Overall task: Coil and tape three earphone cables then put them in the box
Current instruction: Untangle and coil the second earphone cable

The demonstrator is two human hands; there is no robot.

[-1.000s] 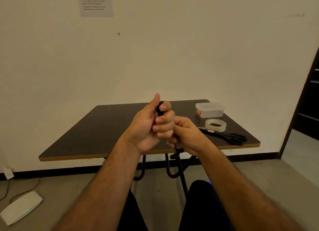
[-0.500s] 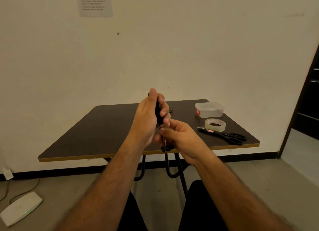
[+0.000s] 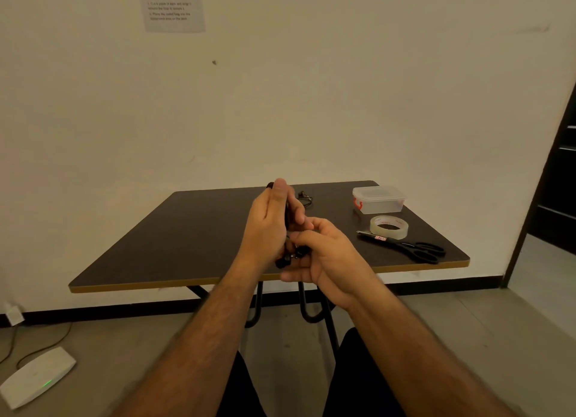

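Left hand (image 3: 268,226) grips the thin black cable (image 3: 288,257), right hand (image 3: 324,257) pinches its dangling end above the smooth dark table (image 3: 187,239); clear lidded box (image 3: 378,200) near the far edge.

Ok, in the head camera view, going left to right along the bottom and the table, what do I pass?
White box on the floor → left hand → right hand → tape roll → scissors.

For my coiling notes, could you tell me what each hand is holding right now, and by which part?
Left hand grips the coiled black earphone cable around its loops; right hand holds the cable's loose earbud end.
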